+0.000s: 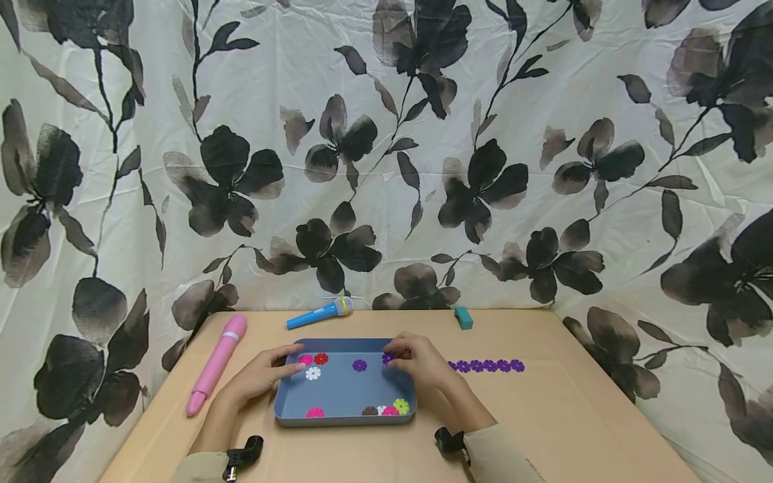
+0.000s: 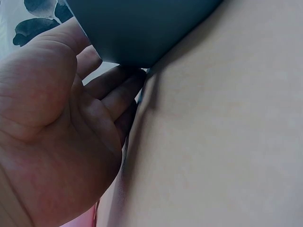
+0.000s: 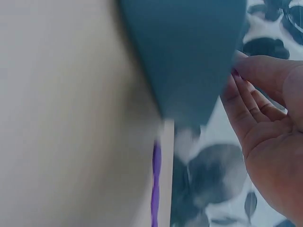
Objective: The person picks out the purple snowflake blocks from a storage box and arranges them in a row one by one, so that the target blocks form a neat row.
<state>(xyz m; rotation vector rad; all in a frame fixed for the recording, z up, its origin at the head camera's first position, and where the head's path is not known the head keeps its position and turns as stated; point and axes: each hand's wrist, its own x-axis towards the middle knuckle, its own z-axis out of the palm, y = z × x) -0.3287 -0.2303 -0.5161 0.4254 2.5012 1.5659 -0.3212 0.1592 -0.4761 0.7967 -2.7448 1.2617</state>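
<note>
A shallow blue-grey tray lies on the table with small flower-shaped discs in it. My left hand grips the tray's left side, thumb over the rim; in the left wrist view its fingers reach around the tray's outer wall. At the tray's far right corner, my right hand pinches a purple flower disc between thumb and fingers. Another purple disc lies in the tray, near a red disc and a white one. Right of the tray runs a row of purple discs.
Pink, brown, white and lime discs lie along the tray's near side. A pink tube-shaped thing is at the left, a blue toy microphone behind the tray, and a teal block at the back. A flowered cloth hangs behind the table.
</note>
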